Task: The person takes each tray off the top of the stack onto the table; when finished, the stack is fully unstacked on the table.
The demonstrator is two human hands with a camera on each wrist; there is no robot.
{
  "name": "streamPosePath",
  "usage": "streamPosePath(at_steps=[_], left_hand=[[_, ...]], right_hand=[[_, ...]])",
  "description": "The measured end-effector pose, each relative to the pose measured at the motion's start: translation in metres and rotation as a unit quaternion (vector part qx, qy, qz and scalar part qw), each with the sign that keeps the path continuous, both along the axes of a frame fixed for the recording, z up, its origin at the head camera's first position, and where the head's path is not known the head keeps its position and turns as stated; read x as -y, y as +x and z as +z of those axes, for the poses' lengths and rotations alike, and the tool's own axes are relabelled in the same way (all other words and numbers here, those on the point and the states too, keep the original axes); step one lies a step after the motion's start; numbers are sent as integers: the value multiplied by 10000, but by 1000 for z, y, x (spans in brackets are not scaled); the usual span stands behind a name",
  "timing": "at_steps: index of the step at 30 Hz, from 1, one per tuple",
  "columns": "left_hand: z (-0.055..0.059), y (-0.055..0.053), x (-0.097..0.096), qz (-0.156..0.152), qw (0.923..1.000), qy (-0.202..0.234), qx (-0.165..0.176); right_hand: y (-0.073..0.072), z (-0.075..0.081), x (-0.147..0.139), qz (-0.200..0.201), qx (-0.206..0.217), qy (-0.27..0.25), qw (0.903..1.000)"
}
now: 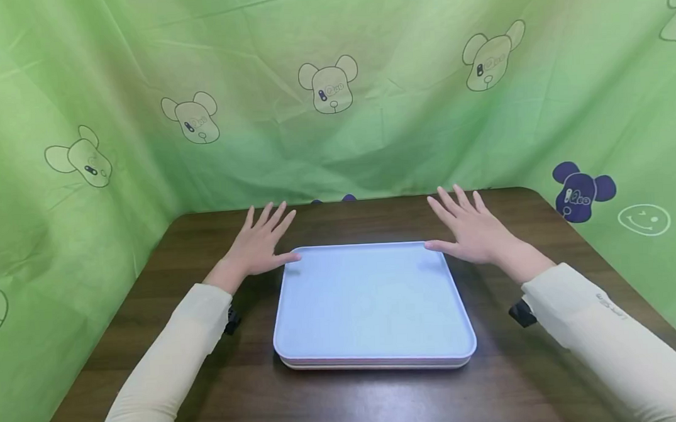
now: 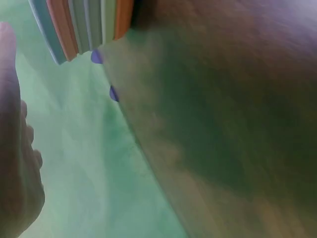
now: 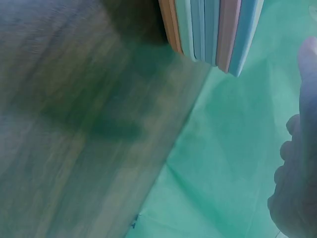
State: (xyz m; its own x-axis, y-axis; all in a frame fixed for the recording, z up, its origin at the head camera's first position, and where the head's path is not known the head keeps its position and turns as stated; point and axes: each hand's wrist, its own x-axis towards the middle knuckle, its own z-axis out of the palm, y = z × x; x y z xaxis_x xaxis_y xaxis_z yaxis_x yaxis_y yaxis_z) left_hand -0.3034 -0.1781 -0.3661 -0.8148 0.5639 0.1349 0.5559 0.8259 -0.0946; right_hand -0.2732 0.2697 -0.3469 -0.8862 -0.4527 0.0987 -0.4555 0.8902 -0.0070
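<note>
Trays (image 1: 373, 301) lie flat in a neat pile on the brown table (image 1: 374, 401), right between the two hands and nearer to the person than the fingers are. The left hand (image 1: 262, 242) is by the far left corner, and the right hand (image 1: 471, 230) is by the far right corner. Both hands are spread wide with straight fingers, and they hold nothing. From the head, each thumb looks to be over a far corner, but both wrist views show a gap between hand and pile.

The pile sits square to the person. Its long way looks to run from side to side, with one long edge facing the person. The top tray is pale blue, and the wrist views show pink, green and orange edges under it.

Green cloth (image 1: 262, 38) with animal heads on it hangs behind the table and at both sides. White sleeves (image 1: 592, 326) cover the arms, and a small black thing (image 1: 522, 314) sits under the right wrist.
</note>
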Motion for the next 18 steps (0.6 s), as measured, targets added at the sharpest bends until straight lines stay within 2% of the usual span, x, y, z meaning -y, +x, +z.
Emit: streamPosePath(at_steps=[3, 7, 11, 13, 15, 18], left_hand=[[-4, 7, 7, -144, 9994, 255, 208], [-7, 17, 15, -146, 9967, 558, 569], [-9, 24, 22, -114, 9892, 1072, 993], [-11, 27, 24, -93, 9820, 1418, 1248], [-14, 30, 27, -60, 9715, 1809, 1530], [-19, 34, 30, -15, 9478, 2514, 1961]], right_hand=[[7, 0, -2, 54, 55, -100, 9999], [18, 0, -6, 80, 140, -286, 9995], [27, 3, -8, 61, 297, -540, 9981], [30, 2, -9, 25, 379, -681, 9970], [33, 1, -9, -23, 456, -839, 9954], [38, -2, -10, -39, 513, -1196, 9915]])
